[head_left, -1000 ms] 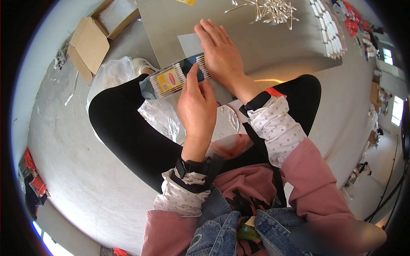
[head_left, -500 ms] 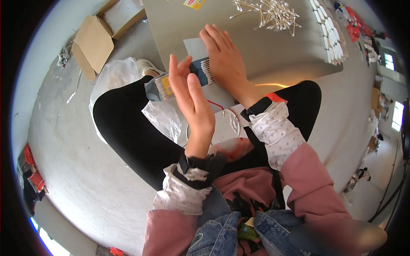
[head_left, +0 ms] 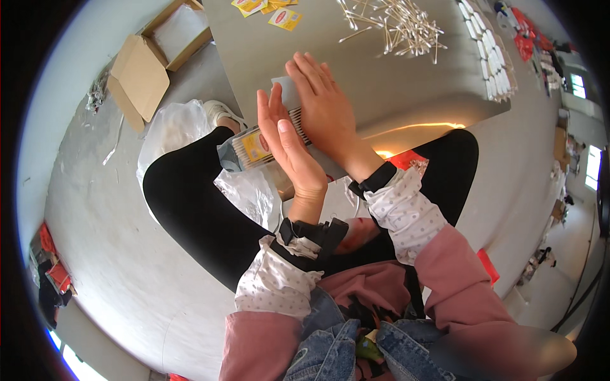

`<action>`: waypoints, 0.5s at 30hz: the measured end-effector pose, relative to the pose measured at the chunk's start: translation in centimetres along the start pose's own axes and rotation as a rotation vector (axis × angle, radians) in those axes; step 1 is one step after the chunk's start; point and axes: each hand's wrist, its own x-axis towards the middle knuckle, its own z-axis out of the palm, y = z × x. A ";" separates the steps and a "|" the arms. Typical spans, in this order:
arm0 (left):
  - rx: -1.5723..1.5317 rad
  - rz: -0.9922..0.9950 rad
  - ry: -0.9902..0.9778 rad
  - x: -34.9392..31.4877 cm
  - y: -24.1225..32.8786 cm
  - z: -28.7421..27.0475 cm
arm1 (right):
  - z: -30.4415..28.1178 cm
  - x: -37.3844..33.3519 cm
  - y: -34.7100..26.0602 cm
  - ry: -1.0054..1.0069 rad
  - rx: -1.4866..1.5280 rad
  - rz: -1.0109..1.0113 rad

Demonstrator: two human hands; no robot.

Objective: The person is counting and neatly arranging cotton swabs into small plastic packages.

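Cotton swabs (head_left: 239,153) lie side by side in a row over the table's near edge, with a yellow card (head_left: 255,146) on them. My left hand (head_left: 291,152) is over the row beside this card, fingers stretched and thumb raised. Flat and palm down, my right hand (head_left: 327,117) rests at the row's far end, with its fingers pointing away from me. Both hands are open and close together, hiding the middle of the row. A pale, clear flap (head_left: 286,92) sticks out beyond the fingers.
On the table (head_left: 406,82) lie a loose pile of cotton swabs (head_left: 397,28), several yellow cards (head_left: 284,19) and stacked white bundles (head_left: 488,54) at the right edge. Clear plastic bags (head_left: 171,130) and an opened cardboard box (head_left: 143,76) are on the left.
My hands have come closer together, and the gap with blue between the two groups of swabs no longer shows. The view has shifted, bringing more yellow cards into sight.
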 end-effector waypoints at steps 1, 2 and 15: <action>-0.014 -0.002 0.001 0.0 -0.1 0.0 | 0.0 0.0 0.0 0.000 0.007 0.004; -0.028 -0.004 0.002 0.1 -0.1 -0.1 | -0.1 0.1 -0.1 -0.002 0.008 0.008; 0.607 0.088 -0.219 3.7 6.3 -5.7 | 0.0 -0.2 1.0 -0.040 0.004 -0.054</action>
